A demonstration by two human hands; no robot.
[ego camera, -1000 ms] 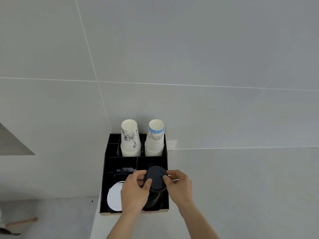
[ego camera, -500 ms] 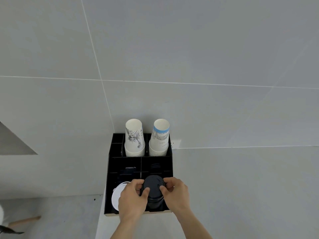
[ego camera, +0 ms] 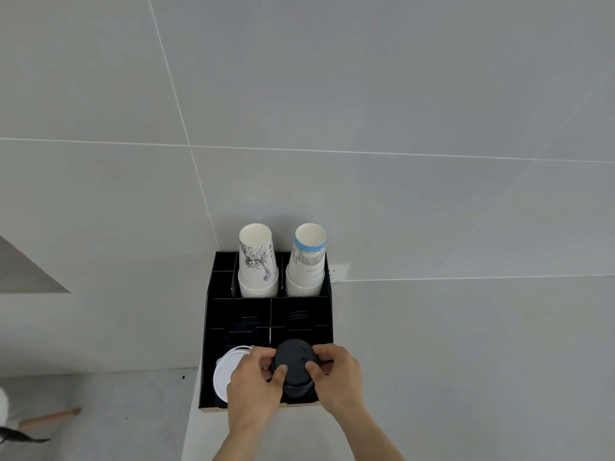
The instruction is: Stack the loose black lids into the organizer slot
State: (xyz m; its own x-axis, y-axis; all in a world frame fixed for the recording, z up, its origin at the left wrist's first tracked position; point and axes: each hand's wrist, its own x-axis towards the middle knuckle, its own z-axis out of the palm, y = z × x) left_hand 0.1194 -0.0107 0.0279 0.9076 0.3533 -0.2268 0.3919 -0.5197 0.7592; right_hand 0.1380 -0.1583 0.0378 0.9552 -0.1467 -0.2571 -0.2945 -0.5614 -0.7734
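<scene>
A black organizer (ego camera: 209, 327) stands on a white counter against the wall. A stack of black lids (ego camera: 294, 367) sits in its front right slot. My left hand (ego camera: 253, 384) grips the stack's left side and my right hand (ego camera: 336, 377) grips its right side, thumbs resting on the top lid. The lower lids are partly hidden by my fingers and the slot wall.
White lids (ego camera: 223, 377) fill the front left slot. Two stacks of paper cups (ego camera: 258, 261) (ego camera: 306, 261) stand upside down in the back slots. More dark lids (ego camera: 298, 316) lie in the middle right slot. The counter's left edge (ego camera: 191, 420) drops to the floor.
Both hands have lowered the black lid stack down into the front right slot; the stack sits lower than a second ago. The grip is unchanged.
</scene>
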